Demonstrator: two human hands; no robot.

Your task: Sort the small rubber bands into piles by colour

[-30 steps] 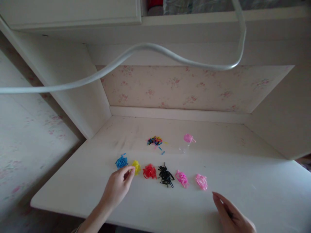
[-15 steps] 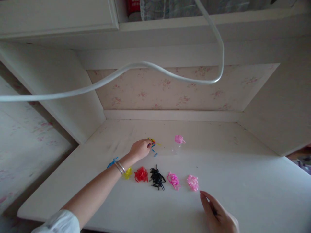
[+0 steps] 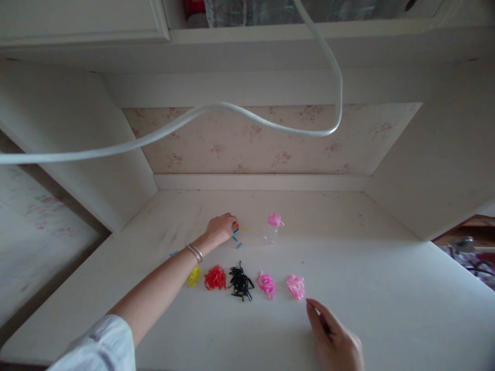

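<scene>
My left hand (image 3: 220,229) reaches to the back of the desk, its fingers closed over small coloured rubber bands, with a bit of red at the fingertips. A few blue bands (image 3: 238,245) and a yellow one lie beside it. Below my left hand, separate piles form a row: yellow bands (image 3: 194,276), red bands (image 3: 215,278), black bands (image 3: 241,282), dark pink bands (image 3: 266,285) and light pink bands (image 3: 296,286). My right hand (image 3: 337,340) is near the light pink pile, thumb and forefinger pinched together; whatever is between them is too small to see.
A small clear container (image 3: 271,235) with a pink top (image 3: 274,219) stands right of my left hand. Some blue bands (image 3: 174,253) show behind my left forearm. A white cable (image 3: 224,105) crosses the view above the white desk (image 3: 386,288). A shelf (image 3: 270,54) overhangs the back.
My left hand has shifted slightly right over the loose bands, hiding more of them. My right hand keeps its pinch near the light pink pile. The camera view has turned a little rightward.
</scene>
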